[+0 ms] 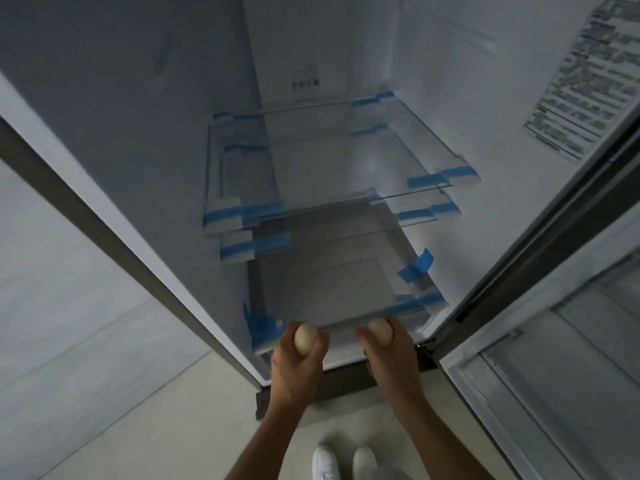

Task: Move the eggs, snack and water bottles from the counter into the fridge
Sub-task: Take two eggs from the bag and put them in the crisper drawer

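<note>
I stand before the open fridge (346, 64), looking down into it. My left hand (298, 368) grips a pale beige egg (304, 339). My right hand (391, 355) grips a second egg (381, 331). Both hands hover side by side at the front edge of the lowest glass shelf (329, 292). Two more glass shelves, an upper one (329, 154) and a middle one (346, 216), sit higher up, bare and held with blue tape. The counter, snack and water bottles are out of view.
The fridge door (554, 358) stands open on the right, with clear door bins. A printed label (588, 74) is stuck to the inner right wall. A pale wall is on the left. My white shoes (343, 462) are on the light floor below.
</note>
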Available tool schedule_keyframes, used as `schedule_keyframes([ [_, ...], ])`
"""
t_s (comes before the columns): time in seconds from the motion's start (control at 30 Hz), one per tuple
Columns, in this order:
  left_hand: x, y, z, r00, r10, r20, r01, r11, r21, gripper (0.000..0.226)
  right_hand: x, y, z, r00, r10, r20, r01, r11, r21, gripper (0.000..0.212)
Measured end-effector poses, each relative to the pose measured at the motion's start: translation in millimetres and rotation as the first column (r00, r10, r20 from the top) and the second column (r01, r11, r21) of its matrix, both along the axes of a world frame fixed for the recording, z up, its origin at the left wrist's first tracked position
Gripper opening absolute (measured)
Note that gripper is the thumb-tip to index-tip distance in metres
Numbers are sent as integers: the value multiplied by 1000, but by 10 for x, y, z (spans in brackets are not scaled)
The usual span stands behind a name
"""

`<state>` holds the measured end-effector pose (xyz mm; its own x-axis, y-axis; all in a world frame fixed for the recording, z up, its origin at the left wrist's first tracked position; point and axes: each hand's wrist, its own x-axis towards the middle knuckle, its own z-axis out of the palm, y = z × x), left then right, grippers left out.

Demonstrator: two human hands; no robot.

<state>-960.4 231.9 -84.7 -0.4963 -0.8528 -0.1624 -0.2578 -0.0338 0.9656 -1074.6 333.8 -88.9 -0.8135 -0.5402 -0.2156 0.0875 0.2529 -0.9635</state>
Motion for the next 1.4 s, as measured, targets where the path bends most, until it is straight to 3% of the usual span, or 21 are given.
schedule_keyframes([
  [0.07, -28, -21, -6, 1000, 0, 15, 1, 1000, -4, 35, -47, -54, -30, 999, 42, 9, -42, 999, 5, 20],
  [0.17, -48, -26, -7, 1000, -1, 13, 1, 1000, 0, 24, -94, -106, -50, 997, 68, 37, -67, 997, -32, 19],
  [0.37, -83, -139, -89, 999, -46, 3, 46, 998, 32, 26, -252, -215, -189, 991, 127, -49, -129, 991, -39, 27],
  [0.5, -166, -343, -171, 985, -15, 173, 25, 998, -52, 27, -429, -373, -378, 966, 192, -170, -185, 981, 58, 27],
  [0.7, -394, -749, -411, 964, 13, 264, 12, 995, -95, 28, -791, -728, -525, 866, 325, -379, -194, 919, 344, 32],
  [0.93, -768, -985, -739, 940, 129, 317, -38, 960, -278, 27, -1076, -1123, -686, 669, 495, -555, -102, 800, 591, 46],
  [1.2, -999, -1155, -923, 888, 234, 397, -81, 927, -366, 31, -1237, -1323, -874, 558, 561, -612, -37, 753, 657, 52],
  [1.4, -1022, -1239, -966, 876, 253, 410, -81, 916, -392, 39, -1238, -1379, -919, 536, 553, -638, -3, 757, 653, 55],
])
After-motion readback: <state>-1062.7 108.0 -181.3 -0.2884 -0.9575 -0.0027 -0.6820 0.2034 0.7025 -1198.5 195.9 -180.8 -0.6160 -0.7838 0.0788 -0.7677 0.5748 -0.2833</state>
